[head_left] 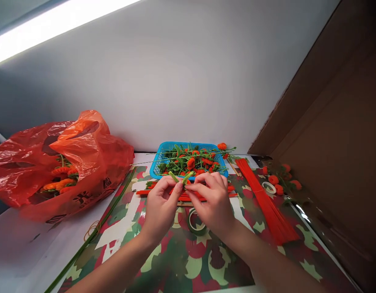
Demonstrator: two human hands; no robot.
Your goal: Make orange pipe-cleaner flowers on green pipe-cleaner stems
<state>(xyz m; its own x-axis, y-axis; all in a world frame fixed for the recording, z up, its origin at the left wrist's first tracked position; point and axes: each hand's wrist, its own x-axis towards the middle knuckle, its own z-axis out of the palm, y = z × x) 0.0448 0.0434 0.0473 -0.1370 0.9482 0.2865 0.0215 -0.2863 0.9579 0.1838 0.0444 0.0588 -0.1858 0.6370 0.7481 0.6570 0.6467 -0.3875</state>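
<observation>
Just in front of a blue basket [154,166], my two hands meet over the patterned table. Between their fingertips is a small green fuzzy piece [186,178] with two ends spread in a V. My left hand [163,203] pinches it from the left with thumb and forefinger. From the right, the thumb and forefinger of my right hand [212,202] close on its base, where a bit of orange shows. The exact hold is partly hidden by the fingers. Orange flowers with green stems [190,163] fill the basket.
An orange-red plastic bag [93,162] with orange flowers stands left. Red fuzzy sticks [267,203] lie right, near a white tape roll [269,187] and more flowers [278,189]. A green tape roll [197,232] sits below my hands. Long green sticks [93,236] cross the left side.
</observation>
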